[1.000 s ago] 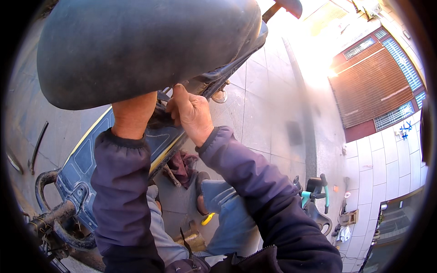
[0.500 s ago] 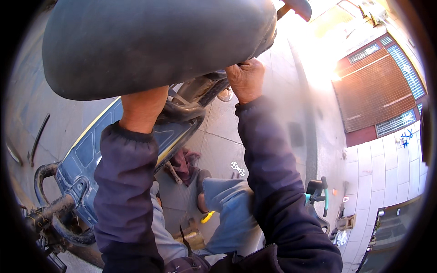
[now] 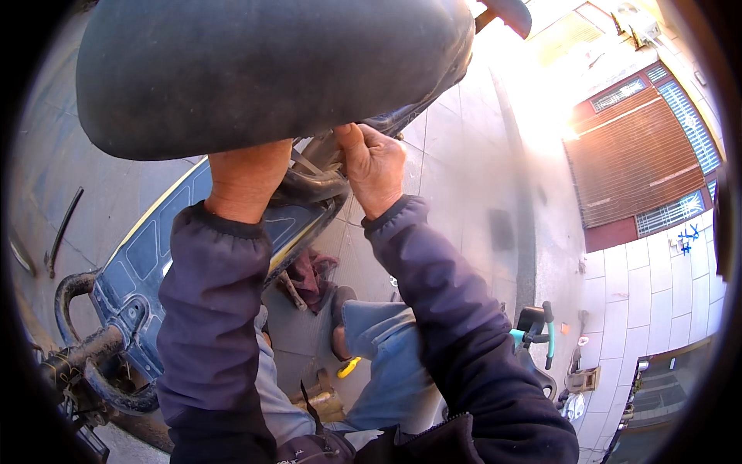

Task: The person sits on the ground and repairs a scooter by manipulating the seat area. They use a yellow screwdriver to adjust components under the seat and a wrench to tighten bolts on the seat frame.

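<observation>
A large dark seat (image 3: 263, 73) of a scooter-like vehicle fills the top of the view. Under its near edge goes my left hand (image 3: 249, 174); only the wrist and back of it show, and its fingers are hidden by the seat. My right hand (image 3: 376, 166) is at the right part of that lower edge, fingers curled in and thumb up against the seat's underside. What it pinches, if anything, cannot be made out. Between and below the hands runs the dark frame tube (image 3: 309, 187), beside the blue footboard (image 3: 147, 267) with a yellow edge.
Dirty curved metal bars (image 3: 116, 394) stick out at the lower left. On the paving lie a dark red rag (image 3: 313, 282), a yellow curved object (image 3: 348, 368) and a black rod (image 3: 65, 232). A small vehicle with turquoise handlebars (image 3: 548, 336) stands at right, before a tiled wall (image 3: 641, 301).
My right hand has moved left and slightly down along the seat's lower edge, closer to my left hand. The left hand stays under the seat.
</observation>
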Demonstrator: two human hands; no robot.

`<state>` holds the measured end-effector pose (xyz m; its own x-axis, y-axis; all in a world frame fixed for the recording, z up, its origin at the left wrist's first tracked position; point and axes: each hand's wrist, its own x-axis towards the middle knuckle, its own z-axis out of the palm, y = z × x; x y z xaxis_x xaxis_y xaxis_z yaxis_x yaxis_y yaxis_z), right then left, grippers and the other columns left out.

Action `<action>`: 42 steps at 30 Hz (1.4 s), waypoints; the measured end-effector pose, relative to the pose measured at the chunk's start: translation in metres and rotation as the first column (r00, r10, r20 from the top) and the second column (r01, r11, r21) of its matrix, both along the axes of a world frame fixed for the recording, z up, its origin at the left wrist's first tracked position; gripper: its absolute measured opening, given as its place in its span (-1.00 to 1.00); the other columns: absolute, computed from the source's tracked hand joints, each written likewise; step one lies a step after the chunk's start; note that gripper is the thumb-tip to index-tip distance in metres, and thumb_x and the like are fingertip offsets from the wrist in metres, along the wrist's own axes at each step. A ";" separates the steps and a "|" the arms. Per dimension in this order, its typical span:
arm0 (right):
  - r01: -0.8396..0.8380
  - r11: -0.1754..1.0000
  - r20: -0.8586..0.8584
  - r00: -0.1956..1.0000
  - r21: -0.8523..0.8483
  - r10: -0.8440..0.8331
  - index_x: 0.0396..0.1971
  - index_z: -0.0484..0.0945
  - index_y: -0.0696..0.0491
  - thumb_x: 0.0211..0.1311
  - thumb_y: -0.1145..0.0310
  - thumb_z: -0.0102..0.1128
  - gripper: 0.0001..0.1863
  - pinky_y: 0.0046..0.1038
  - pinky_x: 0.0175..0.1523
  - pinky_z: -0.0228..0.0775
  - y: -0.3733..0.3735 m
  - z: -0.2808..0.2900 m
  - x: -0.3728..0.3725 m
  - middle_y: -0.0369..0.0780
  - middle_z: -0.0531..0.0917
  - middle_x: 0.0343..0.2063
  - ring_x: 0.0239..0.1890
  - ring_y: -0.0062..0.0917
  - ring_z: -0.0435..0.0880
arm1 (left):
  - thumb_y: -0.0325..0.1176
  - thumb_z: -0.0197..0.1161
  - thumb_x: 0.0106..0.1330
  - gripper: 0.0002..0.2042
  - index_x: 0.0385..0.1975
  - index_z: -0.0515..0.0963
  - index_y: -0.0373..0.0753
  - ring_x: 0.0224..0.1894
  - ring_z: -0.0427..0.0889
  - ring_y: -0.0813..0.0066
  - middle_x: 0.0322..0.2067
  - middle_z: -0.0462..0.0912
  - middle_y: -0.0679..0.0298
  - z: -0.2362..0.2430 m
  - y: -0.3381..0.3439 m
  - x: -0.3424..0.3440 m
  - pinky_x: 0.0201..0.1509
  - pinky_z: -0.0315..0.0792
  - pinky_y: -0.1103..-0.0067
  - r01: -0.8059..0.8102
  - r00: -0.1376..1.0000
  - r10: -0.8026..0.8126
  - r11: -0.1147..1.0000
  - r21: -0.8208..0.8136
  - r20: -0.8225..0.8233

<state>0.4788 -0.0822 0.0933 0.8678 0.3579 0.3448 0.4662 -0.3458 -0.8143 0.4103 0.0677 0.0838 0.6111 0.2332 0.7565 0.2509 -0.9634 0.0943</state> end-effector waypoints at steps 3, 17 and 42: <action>-0.083 0.990 -0.141 0.985 0.111 0.099 -0.55 0.53 0.23 0.18 -0.09 0.10 -0.43 -0.55 -0.51 0.25 0.010 -0.013 -0.008 -0.29 0.41 -0.78 -0.64 -0.72 0.32 | -0.33 0.19 0.09 -0.76 -0.23 0.55 -0.19 -0.14 0.50 0.25 -0.24 0.54 0.24 0.001 0.001 0.004 -0.04 0.31 0.34 -0.042 0.983 0.018 0.991 0.128 0.183; -0.081 0.960 -0.111 0.987 0.266 0.114 -0.63 0.50 0.15 0.22 -0.05 0.07 -0.48 -0.69 -0.57 0.01 -0.004 0.007 -0.002 -0.41 0.39 -0.73 -0.67 -0.79 0.24 | -0.39 0.15 0.12 -0.72 -0.14 0.53 -0.22 -0.05 0.47 0.13 -0.14 0.55 0.16 0.000 0.020 -0.006 0.10 0.25 0.32 0.101 0.994 -0.098 0.994 -0.051 0.043; -0.034 0.885 -0.553 0.769 0.465 0.321 -0.62 0.42 0.07 0.27 -0.17 -0.16 -0.43 -0.69 -0.69 0.11 0.030 -0.005 -0.066 -0.38 0.36 -0.80 -0.79 -0.76 0.27 | -0.39 0.16 0.10 -0.82 -0.30 0.57 -0.19 -0.24 0.55 0.28 -0.31 0.57 0.26 0.012 0.019 -0.009 -0.17 0.39 0.41 0.145 0.979 -0.155 0.986 0.086 0.129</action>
<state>0.4123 -0.0524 0.0883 0.8752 0.4779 -0.0748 -0.1491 0.1194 -0.9816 0.4012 0.0866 0.0956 0.5257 0.0858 0.8463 0.0931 -0.9947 0.0431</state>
